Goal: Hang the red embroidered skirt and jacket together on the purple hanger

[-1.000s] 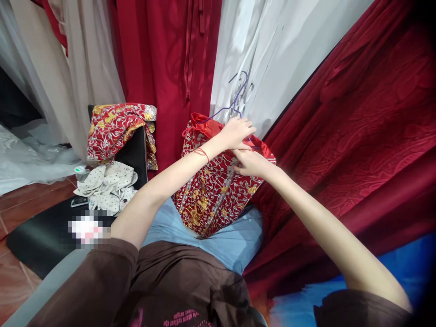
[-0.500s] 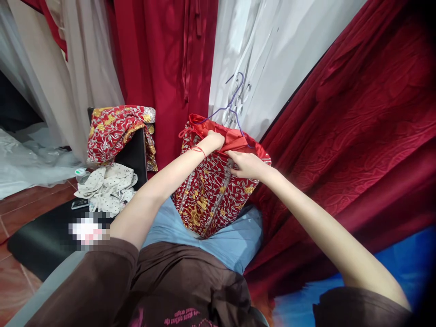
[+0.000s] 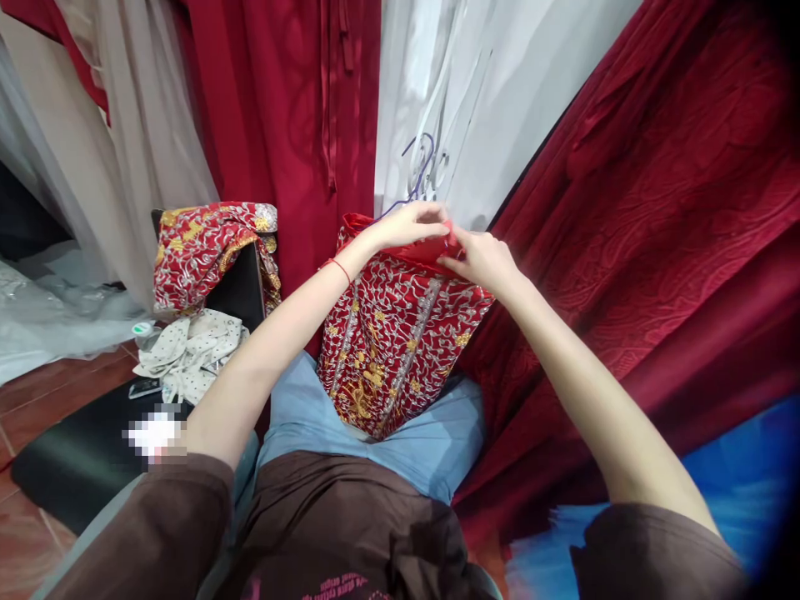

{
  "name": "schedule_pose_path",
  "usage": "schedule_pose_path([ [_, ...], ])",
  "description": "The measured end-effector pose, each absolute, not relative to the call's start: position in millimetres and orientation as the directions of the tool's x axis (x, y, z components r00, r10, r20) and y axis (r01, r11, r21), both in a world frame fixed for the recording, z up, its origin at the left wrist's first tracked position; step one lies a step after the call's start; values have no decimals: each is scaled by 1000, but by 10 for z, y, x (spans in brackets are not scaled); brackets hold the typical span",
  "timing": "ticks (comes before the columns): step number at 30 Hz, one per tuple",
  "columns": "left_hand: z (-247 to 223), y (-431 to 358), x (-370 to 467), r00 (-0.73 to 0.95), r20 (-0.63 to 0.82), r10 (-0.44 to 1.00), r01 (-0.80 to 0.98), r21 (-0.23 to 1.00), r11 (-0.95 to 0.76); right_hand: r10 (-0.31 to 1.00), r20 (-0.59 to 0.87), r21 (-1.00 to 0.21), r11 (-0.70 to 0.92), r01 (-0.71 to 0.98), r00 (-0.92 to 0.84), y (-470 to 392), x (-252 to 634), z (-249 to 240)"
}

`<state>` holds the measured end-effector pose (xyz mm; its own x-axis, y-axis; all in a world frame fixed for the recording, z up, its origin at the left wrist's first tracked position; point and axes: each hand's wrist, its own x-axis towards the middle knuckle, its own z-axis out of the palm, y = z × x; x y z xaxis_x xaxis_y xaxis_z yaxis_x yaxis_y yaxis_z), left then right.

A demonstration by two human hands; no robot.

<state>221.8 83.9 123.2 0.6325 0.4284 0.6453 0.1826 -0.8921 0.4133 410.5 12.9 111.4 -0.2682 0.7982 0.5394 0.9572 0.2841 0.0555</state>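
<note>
A red embroidered garment (image 3: 381, 333) with silver and gold patterning stands between my knees, its upper edge open and the plain red lining (image 3: 416, 252) showing. My left hand (image 3: 409, 225) reaches across that opening, thumb and fingers pinched on a bit of red fabric. Right beside it, my right hand (image 3: 480, 257) is closed on the same red fabric, its fingertips almost meeting the left ones. Behind the left hand, a purple hanger (image 3: 420, 179) rises from the garment's opening; its lower part is hidden.
Left of me, another embroidered red piece (image 3: 206, 250) drapes over a black chair back (image 3: 241, 292). A dotted white cloth (image 3: 191, 354) and a phone (image 3: 145, 387) lie on the black seat (image 3: 75, 467). Red curtains (image 3: 600, 233) and white fabric (image 3: 500, 92) hang close around.
My left hand has moved up and right along the garment's opening, to meet my right hand. The right hand has risen slightly and now pinches lining fabric. The view has shifted a little.
</note>
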Motion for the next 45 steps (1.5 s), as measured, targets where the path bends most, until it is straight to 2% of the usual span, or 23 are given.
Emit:
schedule_pose_path([
  [2,1199,870,2356,595,705,387,183,350,-919,772,600,-36,288,957,-210,214,4198,1158],
  [5,1105,961,2461,517,772,371,356,200,-913,756,639,-247,374,894,-140,323,4430,1266],
  [8,999,1070,2468,542,774,327,545,-27,-838,772,608,-412,507,757,-186,393,4650,1380],
  [10,952,1143,2463,597,748,290,592,-166,-788,764,602,-471,573,671,-230,407,4707,1427],
  [13,939,1236,2460,639,731,239,600,-279,-750,734,625,-481,631,609,-266,383,4617,1428],
  [17,985,1298,2400,673,713,200,583,-344,-736,696,622,-342,654,675,-360,300,4299,1305],
  [21,1026,1324,2285,697,690,194,569,-368,-736,687,509,-171,671,721,-519,245,4058,1172],
  [24,1059,1333,2223,717,677,168,537,-382,-752,685,449,-98,676,730,-574,263,4058,1200],
  [29,1151,1275,2182,766,616,182,516,-422,-746,763,278,-79,624,777,-584,313,4302,1446],
  [33,1186,1279,2191,787,581,207,521,-447,-728,813,127,-123,581,804,-568,303,4445,1571],
  [36,1127,1290,2220,753,625,204,524,-382,-761,833,83,-118,553,825,-547,337,4451,1586],
  [40,939,1127,2248,633,748,201,564,-266,-782,899,39,79,433,898,-437,539,4373,1587],
  [42,836,1005,2244,563,785,259,608,-182,-773,929,89,141,345,928,-359,669,4320,1580],
  [45,733,899,2234,555,720,416,626,-33,-779,910,271,68,306,950,-313,826,4258,1526],
])
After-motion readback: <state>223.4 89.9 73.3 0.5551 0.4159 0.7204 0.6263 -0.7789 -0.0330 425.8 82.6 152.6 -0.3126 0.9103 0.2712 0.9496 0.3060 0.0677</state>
